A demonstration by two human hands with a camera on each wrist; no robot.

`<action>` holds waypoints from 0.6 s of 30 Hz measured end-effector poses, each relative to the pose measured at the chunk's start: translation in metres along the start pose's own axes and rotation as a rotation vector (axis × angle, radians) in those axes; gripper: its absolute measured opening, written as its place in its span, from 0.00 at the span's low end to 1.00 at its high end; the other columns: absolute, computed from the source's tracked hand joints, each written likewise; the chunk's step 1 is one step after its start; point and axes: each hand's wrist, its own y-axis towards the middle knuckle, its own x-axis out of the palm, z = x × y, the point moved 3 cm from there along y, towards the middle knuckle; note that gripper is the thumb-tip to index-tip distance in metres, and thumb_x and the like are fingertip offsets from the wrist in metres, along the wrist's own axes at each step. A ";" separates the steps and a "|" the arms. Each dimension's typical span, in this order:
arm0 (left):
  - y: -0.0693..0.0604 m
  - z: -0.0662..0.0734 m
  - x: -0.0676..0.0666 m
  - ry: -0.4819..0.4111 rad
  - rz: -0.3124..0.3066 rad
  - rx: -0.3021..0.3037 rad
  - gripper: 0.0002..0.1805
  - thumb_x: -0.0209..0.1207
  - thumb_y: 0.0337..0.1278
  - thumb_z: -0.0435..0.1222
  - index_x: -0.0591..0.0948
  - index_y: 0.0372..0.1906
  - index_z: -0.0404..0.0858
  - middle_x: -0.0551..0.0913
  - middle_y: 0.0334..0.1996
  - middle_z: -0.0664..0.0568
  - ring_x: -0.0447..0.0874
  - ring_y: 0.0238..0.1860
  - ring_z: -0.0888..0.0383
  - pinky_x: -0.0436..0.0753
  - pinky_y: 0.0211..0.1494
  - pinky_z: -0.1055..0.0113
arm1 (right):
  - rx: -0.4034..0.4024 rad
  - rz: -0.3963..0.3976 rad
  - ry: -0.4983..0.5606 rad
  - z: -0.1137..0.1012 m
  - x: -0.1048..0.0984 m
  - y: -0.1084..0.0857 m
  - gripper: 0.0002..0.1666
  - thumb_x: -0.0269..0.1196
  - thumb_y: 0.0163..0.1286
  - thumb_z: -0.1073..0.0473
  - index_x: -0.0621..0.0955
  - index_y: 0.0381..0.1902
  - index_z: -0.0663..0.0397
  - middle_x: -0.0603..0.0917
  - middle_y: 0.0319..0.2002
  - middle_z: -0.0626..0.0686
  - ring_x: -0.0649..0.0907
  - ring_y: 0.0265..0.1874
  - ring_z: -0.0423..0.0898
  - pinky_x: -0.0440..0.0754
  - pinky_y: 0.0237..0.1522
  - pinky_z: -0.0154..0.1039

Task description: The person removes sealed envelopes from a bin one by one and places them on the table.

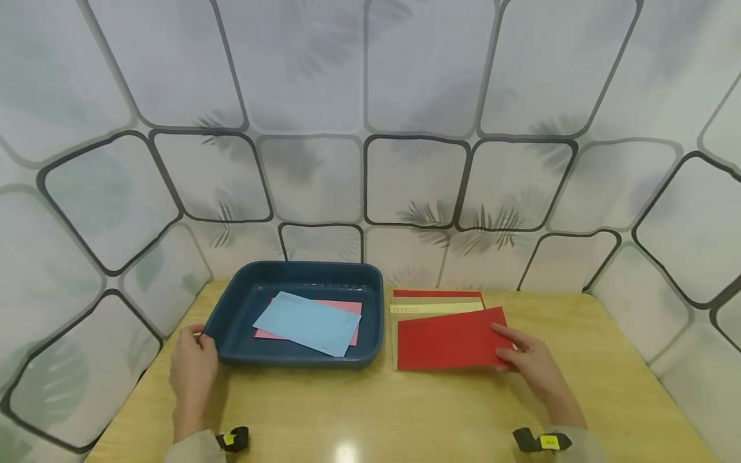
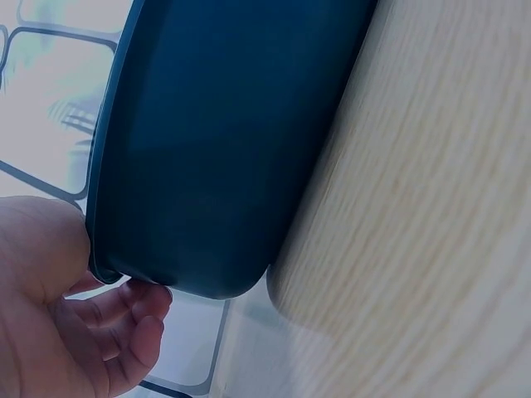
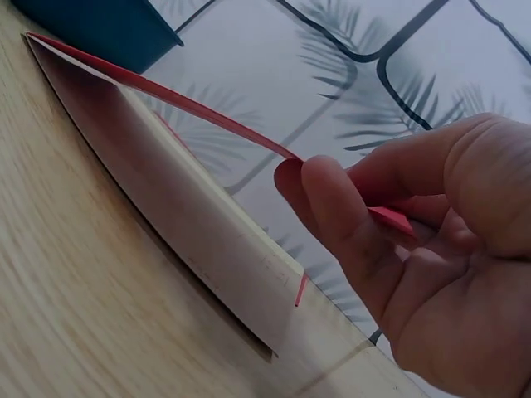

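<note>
Pale leaf-print wall point(image 1: 312, 180), light wood-grain table point(image 1: 440, 411), bright reflection point(image 1: 345, 452)

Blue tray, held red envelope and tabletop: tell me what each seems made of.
Blue tray: probably plastic, slight sheen; smooth walls, rounded corners. Red envelope: likely paper, matte; its edge looks thin in the right wrist view. Tabletop: wood or wood-look laminate, can't tell which, somewhat glossy; grain shows, light reflects.

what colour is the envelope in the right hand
Plain red; the envelope in the right hand shows best in the head view.
</note>
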 end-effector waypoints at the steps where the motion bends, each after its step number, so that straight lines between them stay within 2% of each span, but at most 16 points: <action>1: 0.001 0.001 0.000 -0.002 0.003 0.001 0.24 0.38 0.72 0.38 0.69 0.64 0.31 0.77 0.52 0.31 0.78 0.46 0.35 0.72 0.38 0.43 | 0.005 -0.006 -0.001 0.000 0.001 0.001 0.35 0.58 0.71 0.69 0.62 0.73 0.68 0.57 0.73 0.72 0.87 0.28 0.45 0.86 0.38 0.38; 5: 0.002 0.001 0.000 -0.007 0.007 0.002 0.23 0.38 0.73 0.38 0.70 0.64 0.31 0.77 0.52 0.31 0.78 0.45 0.35 0.72 0.39 0.42 | -0.001 -0.049 -0.011 -0.002 0.004 0.002 0.35 0.58 0.71 0.69 0.63 0.73 0.68 0.56 0.74 0.72 0.86 0.31 0.43 0.86 0.37 0.39; 8: 0.002 0.000 -0.001 -0.008 0.007 0.002 0.23 0.38 0.73 0.37 0.70 0.64 0.31 0.77 0.52 0.31 0.78 0.45 0.35 0.72 0.38 0.43 | 0.003 -0.068 -0.030 -0.003 0.006 0.002 0.34 0.58 0.70 0.69 0.63 0.73 0.69 0.55 0.73 0.73 0.86 0.30 0.44 0.86 0.36 0.39; 12: 0.001 0.001 -0.001 -0.009 0.009 0.003 0.23 0.38 0.72 0.37 0.70 0.64 0.30 0.77 0.52 0.31 0.77 0.45 0.35 0.72 0.38 0.43 | 0.035 -0.057 -0.080 -0.003 0.008 0.002 0.34 0.58 0.69 0.70 0.64 0.72 0.69 0.56 0.73 0.74 0.86 0.28 0.46 0.86 0.35 0.39; 18: -0.002 0.003 -0.001 -0.005 0.014 0.006 0.23 0.38 0.72 0.37 0.70 0.63 0.30 0.77 0.51 0.31 0.78 0.44 0.35 0.72 0.38 0.43 | 0.048 -0.039 -0.142 0.006 0.013 0.005 0.33 0.57 0.69 0.71 0.65 0.71 0.70 0.60 0.70 0.75 0.85 0.29 0.47 0.86 0.33 0.39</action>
